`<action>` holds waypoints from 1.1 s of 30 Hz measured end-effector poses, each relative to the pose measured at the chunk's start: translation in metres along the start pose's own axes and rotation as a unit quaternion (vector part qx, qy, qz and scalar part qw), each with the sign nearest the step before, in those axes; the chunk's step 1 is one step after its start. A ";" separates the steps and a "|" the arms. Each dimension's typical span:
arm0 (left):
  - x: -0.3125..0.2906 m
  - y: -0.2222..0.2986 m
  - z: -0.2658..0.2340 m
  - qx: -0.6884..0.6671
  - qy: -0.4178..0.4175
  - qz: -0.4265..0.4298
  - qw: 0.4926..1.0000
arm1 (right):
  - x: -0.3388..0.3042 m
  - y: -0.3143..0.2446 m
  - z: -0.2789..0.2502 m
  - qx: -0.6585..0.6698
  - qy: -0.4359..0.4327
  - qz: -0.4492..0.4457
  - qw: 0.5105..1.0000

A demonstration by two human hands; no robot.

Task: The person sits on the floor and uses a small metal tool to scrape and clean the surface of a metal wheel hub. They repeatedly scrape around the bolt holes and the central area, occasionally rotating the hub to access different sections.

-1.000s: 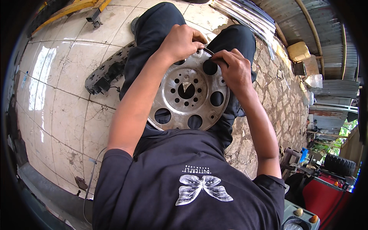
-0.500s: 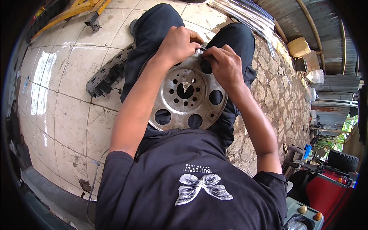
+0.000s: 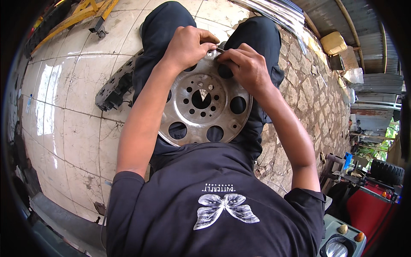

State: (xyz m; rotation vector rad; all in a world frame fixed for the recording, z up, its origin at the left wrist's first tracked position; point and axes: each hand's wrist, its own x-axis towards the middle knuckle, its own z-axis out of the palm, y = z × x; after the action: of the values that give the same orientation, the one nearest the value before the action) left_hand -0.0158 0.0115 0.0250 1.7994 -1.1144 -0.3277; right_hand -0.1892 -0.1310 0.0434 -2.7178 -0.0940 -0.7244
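Observation:
A round grey metal disc (image 3: pixel 180 112), with large round holes and a ring of small bolt holes about its centre opening, lies across my thighs. At its far edge my left hand (image 3: pixel 189 46) is closed, thumb and fingers pinching at the rim. Just to the right, my right hand (image 3: pixel 246 68) is closed on a small dark thin piece (image 3: pixel 219 50) that points toward the left fingertips. The fingers hide most of that piece, and its kind cannot be made out.
A black perforated part (image 3: pixel 117 88) rests on the tiled floor (image 3: pixel 81 128) at left. A yellow frame (image 3: pixel 72 25) stands at far left. Stone paving (image 3: pixel 306 103) runs along the right, with a yellow jerrycan (image 3: pixel 334 43) beyond. A red vehicle (image 3: pixel 364 210) with headlamp is at lower right.
The disc, my knees and both hands have shifted slightly left in view. Both hands stay together at the disc's far edge, with the thin piece still in the right fingers.

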 end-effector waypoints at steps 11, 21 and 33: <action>0.000 0.003 0.003 0.012 0.005 0.014 1.000 | -0.004 -0.001 -0.003 0.000 -0.008 0.036 0.999; -0.001 0.003 0.004 0.009 0.003 0.014 1.000 | -0.016 -0.009 -0.001 -0.047 -0.015 0.074 0.996; 0.000 0.004 0.003 0.021 0.003 0.027 0.999 | -0.023 -0.013 -0.009 -0.017 0.018 0.079 0.997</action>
State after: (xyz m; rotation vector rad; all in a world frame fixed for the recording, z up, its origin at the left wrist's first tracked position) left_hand -0.0193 0.0092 0.0266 1.8020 -1.1721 -0.2678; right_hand -0.2153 -0.1212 0.0436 -2.7053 0.1406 -0.7329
